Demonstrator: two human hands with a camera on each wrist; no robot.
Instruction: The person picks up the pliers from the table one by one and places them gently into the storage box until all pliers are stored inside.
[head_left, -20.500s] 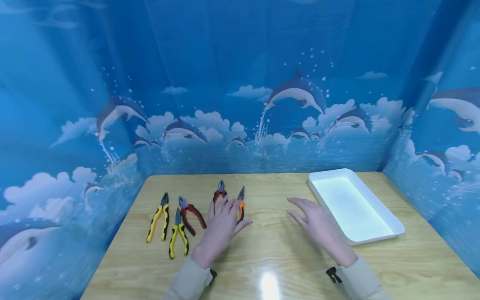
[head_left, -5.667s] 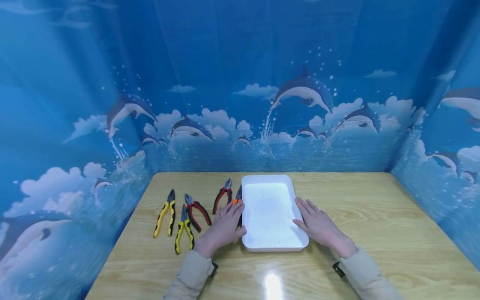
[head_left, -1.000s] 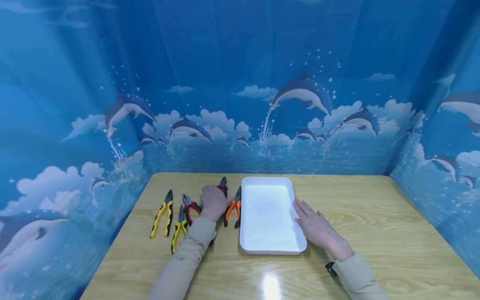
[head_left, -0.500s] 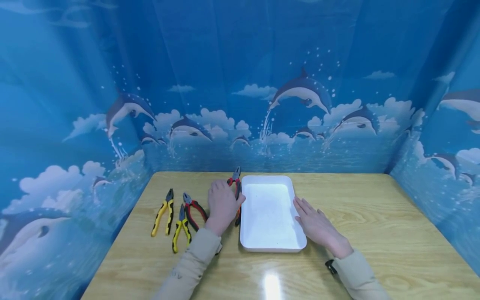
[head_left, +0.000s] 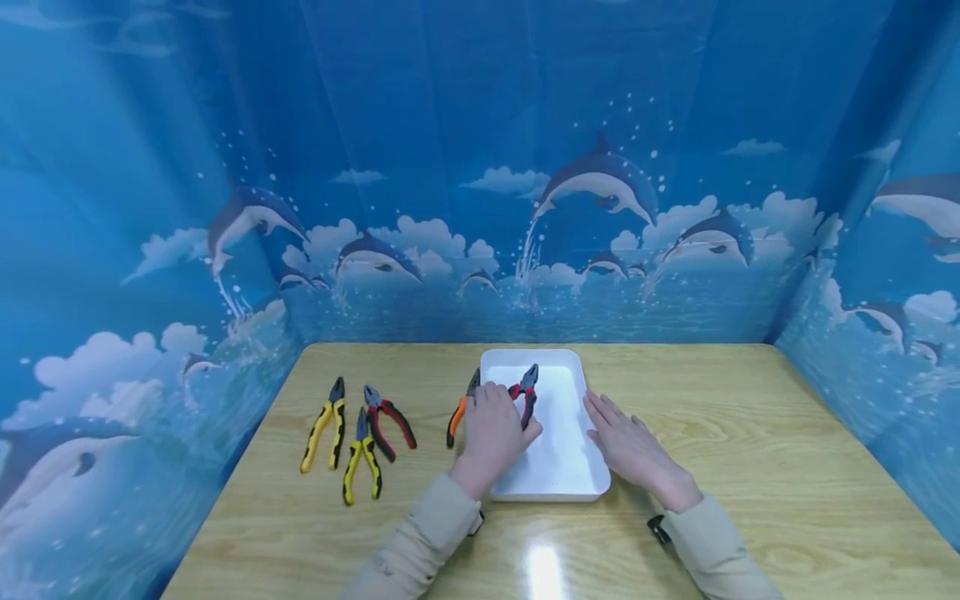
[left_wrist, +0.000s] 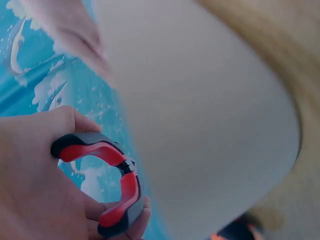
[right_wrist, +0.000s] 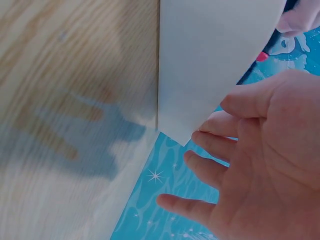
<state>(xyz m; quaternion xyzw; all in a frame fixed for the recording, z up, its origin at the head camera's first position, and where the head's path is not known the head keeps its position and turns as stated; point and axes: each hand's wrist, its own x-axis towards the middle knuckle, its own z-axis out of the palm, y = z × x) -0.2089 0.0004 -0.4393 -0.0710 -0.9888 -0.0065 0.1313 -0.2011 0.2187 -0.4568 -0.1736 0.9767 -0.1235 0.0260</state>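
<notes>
My left hand (head_left: 491,433) holds red-and-black pliers (head_left: 528,392) above the left part of the white tray (head_left: 558,462). Their jaws point away from me. In the left wrist view the spread handles of the pliers (left_wrist: 130,187) sit between thumb and fingers, and the tray's outer wall (left_wrist: 200,110) fills the middle. Against the tray's right side rests my right hand (head_left: 633,450), its fingers fairly straight. The right wrist view shows that hand (right_wrist: 260,155) with fingertips at the tray's wall (right_wrist: 205,60). Orange-and-black pliers (head_left: 457,417) lie left of the tray, partly hidden by my left hand.
On the wooden table (head_left: 255,517) to the left lie long yellow-and-black pliers (head_left: 318,433), smaller yellow-and-black pliers (head_left: 367,450) and a second red-and-black pair (head_left: 390,421). A blue dolphin-print curtain (head_left: 450,167) closes off the back and sides.
The tray went from the far right to the middle earlier. Within the last second my left hand lifted the red-and-black pliers and carried them right, over the tray. My right hand stayed at the tray's side.
</notes>
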